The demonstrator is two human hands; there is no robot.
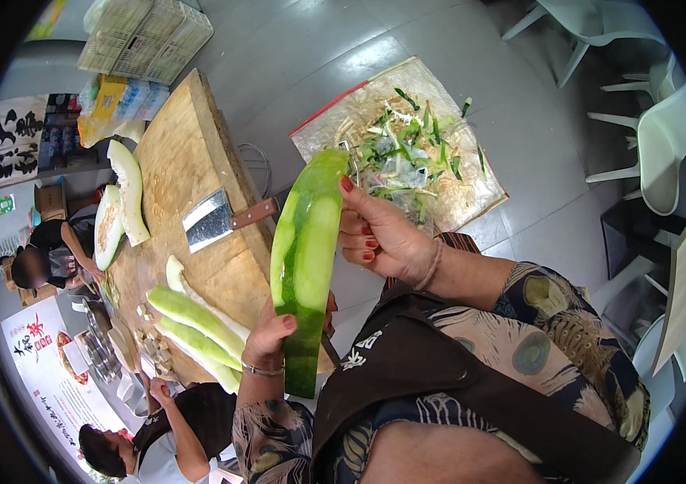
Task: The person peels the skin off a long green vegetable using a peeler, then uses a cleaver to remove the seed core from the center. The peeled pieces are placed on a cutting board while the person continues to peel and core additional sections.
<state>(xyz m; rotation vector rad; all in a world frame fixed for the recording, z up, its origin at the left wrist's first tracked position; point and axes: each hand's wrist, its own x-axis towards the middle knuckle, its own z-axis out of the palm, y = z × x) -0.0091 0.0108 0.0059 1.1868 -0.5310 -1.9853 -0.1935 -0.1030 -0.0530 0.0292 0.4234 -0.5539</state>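
My left hand (273, 331) grips the lower part of a long winter melon wedge (303, 242), held upright before my apron. Dark green rind covers its lower end and runs up in a strip; the rest shows pale peeled green. My right hand (382, 233) is closed around a metal peeler (355, 168) near the wedge's upper right edge; the handle is mostly hidden by my fingers. A cleaver (210, 221) with a wooden handle lies on the thick wooden table (167, 151) to the left. Peeled melon wedges (197, 308) rest close to my left wrist.
Two cut melon pieces (128, 193) lie at the table's far side, white cubes (158, 351) nearer. Peelings cover a sack (324, 130) on the floor. White chairs (669, 145) stand right. One co-worker (55, 254) reaches onto the table; another (179, 423) stands at lower left.
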